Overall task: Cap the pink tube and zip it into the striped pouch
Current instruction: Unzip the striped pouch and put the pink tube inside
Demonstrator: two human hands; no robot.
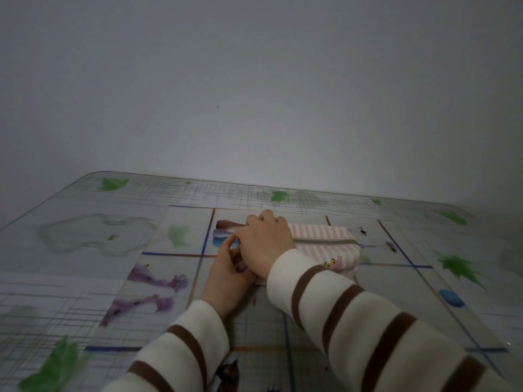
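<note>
The pink-and-white striped pouch [329, 241] lies on the table, its grey zipper running left to right along the top. The zipper looks closed over the stretch that shows. My right hand [264, 241] lies over the pouch's left end, fingers curled down on it, covering the zipper pull. My left hand [229, 274] presses against the same end from the near left, fingers closed on the fabric. The pink tube is not visible.
The pouch rests on a glass-topped table [85, 250] with printed leaves and picture sheets under the glass. A grey wall [254, 94] rises right behind the far edge. Both arms wear cream sleeves with brown stripes.
</note>
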